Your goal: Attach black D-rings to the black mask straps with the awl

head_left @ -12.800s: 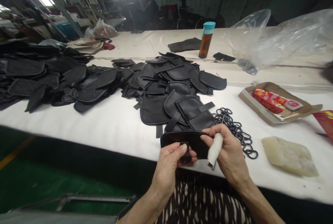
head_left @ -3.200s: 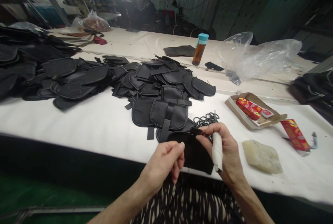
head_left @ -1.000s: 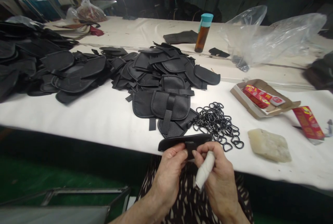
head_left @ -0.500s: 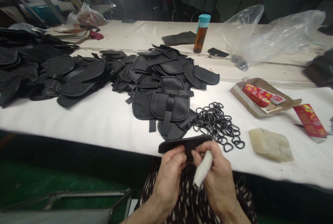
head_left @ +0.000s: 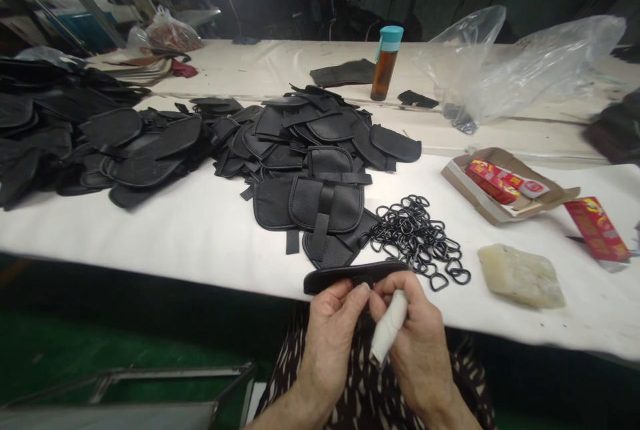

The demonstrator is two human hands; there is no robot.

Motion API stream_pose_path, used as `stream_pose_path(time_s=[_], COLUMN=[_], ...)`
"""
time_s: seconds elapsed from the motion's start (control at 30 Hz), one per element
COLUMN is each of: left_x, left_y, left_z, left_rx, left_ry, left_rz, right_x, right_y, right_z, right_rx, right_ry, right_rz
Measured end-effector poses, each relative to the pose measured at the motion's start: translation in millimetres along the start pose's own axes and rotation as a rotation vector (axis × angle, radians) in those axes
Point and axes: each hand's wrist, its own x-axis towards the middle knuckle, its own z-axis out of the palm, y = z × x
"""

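Observation:
At the table's front edge a rounded black leather flap (head_left: 333, 276) is held up on edge between my two hands. My left hand (head_left: 330, 330) grips it from below, its thumb pressed over the black strap at the flap's middle. My right hand (head_left: 417, 337) has its fingertips pinched at the same strap. Lying across that palm is a white-wrapped tool handle (head_left: 389, 327); the tool's working end is hidden. Just beyond my right hand lies a heap of black D-rings (head_left: 417, 233). Similar black flaps with straps (head_left: 327, 203) rest behind the held one.
Large piles of black flaps (head_left: 320, 123) cover the left and centre of the white table (head_left: 150, 237). To the right are a yellowish block (head_left: 521, 275), a cardboard tray (head_left: 475, 197) and a red box (head_left: 597, 230). A bottle (head_left: 385, 63) and plastic bags (head_left: 540, 70) stand farther back.
My left thumb has moved up and right, over the strap, and now covers most of it. The flap and my right hand have hardly moved.

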Motion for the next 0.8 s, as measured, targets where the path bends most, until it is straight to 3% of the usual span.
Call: stream_pose_path(time_s=[0.37,0.47,0.57,0.63,0.7,0.8], left_x=[1.6,3.1,3.7,3.9,4.2,4.3], left_y=[1.6,2.2,4.0,6.6,10.2,16.2], left_z=[-2.5,-6.0,-9.0,-9.9,-10.2,-11.2], left_rx=[0.091,0.065,0.045,0.037,0.02,-0.002], left_ry=[0.027,0.025,0.067,0.085,0.074,0.041], left_rz=[0.024,0.007,-0.043,-0.07,-0.08,-0.123], right_x=[-2.4,-8.1,-6.0,2.9,15.6,31.9], right_y=[-1.1,-1.7,-2.5,-2.3,-1.1,1.4], right_z=[3.1,-2.2,-13.8,-21.0,-24.7,-23.0], right_rx=[-0.025,-0.151,-0.28,-0.31,-0.239,0.07], right_ry=[-0.004,0.033,0.219,0.333,0.236,0.0], right_rz=[-0.012,-0.24,-0.534,-0.603,-0.455,-0.109])
